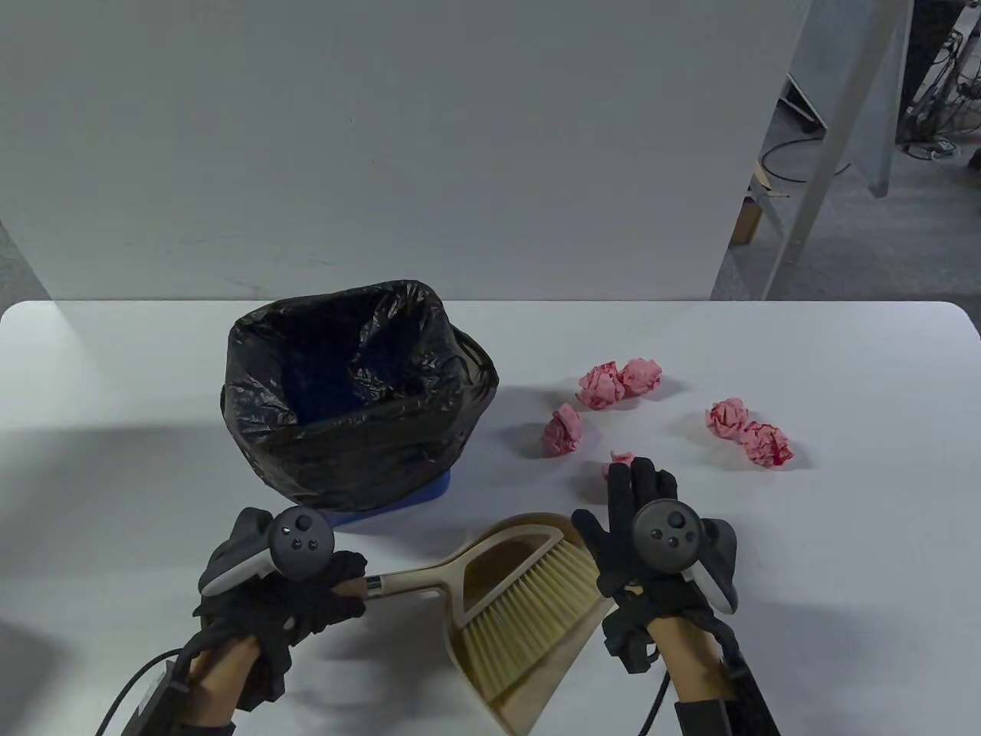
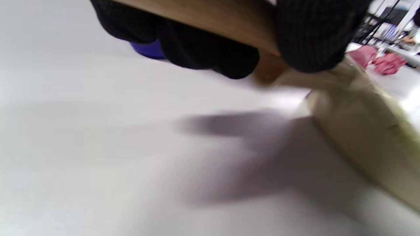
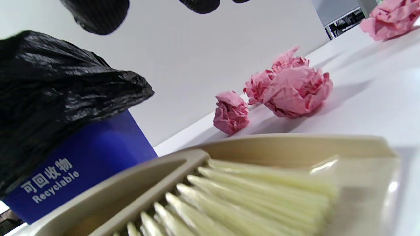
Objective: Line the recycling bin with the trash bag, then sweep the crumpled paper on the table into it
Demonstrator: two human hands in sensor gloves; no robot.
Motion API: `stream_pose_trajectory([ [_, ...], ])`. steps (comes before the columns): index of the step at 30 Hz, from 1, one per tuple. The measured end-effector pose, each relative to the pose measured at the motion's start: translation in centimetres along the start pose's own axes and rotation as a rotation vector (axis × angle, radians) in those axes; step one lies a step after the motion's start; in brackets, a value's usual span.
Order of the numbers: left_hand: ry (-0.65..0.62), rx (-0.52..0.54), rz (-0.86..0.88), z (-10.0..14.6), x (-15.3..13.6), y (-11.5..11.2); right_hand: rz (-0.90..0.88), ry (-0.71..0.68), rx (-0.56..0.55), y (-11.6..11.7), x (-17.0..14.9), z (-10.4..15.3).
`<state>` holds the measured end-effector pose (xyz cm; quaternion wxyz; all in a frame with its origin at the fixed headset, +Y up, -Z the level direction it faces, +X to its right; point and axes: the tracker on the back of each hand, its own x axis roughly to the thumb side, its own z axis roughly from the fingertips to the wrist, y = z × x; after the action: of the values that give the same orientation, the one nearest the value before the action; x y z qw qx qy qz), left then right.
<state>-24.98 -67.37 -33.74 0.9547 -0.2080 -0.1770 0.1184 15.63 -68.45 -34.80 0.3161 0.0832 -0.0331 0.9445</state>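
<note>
The blue recycling bin stands at the table's left middle, lined with a black trash bag folded over its rim. Several pink crumpled paper balls lie to its right. A beige dustpan with a brush nested in it lies at the front. My left hand grips the wooden handle. My right hand is beside the pan's right edge with straight fingers and holds nothing. It partly hides one paper ball.
The table is white with rounded corners, and a white wall panel rises behind it. The right wrist view shows the bin's "Recyclable" label and two paper balls just beyond the pan's rim.
</note>
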Motion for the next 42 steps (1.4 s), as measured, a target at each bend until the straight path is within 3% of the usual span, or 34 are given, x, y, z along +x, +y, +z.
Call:
stream_pose_trajectory([
  [5, -0.038, 0.037, 0.037, 0.7, 1.8, 1.0, -0.018, -0.063, -0.100, -1.1, 0.9, 0.6],
  [10, -0.079, 0.092, 0.089, -0.8, 5.6, 1.7, -0.017, -0.129, -0.226, -2.1, 1.8, 1.5],
  [17, -0.094, 0.127, 0.448, -6.6, 12.2, 2.5, -0.025, -0.186, -0.256, -1.9, 2.5, 2.2],
  [21, -0.127, 0.179, 0.618, -9.8, 14.8, 2.6, -0.114, -0.163, -0.189, -1.1, 2.2, 2.1],
  [22, -0.144, 0.147, 0.658, -10.6, 15.3, 2.5, -0.190, -0.152, -0.150, -0.6, 1.9, 1.9],
  [26, -0.262, 0.121, 0.827, -12.9, 16.1, 0.7, -0.550, -0.074, -0.009, 1.1, 1.0, 0.7],
  [29, -0.325, 0.031, 0.980, -14.0, 16.2, -1.3, -0.690, -0.009, -0.009, 1.9, 0.8, 0.1],
  [33, -0.405, 0.025, 1.074, -14.1, 15.8, -2.7, -0.614, -0.014, -0.026, 1.9, 0.5, 0.1],
  [38, -0.445, 0.014, 1.132, -13.7, 15.9, -3.3, -0.768, -0.032, -0.055, 1.5, 0.3, 0.4],
  [42, -0.501, 0.001, 1.048, -13.3, 16.7, -3.7, -0.856, 0.004, -0.127, 1.1, -0.4, 0.7],
])
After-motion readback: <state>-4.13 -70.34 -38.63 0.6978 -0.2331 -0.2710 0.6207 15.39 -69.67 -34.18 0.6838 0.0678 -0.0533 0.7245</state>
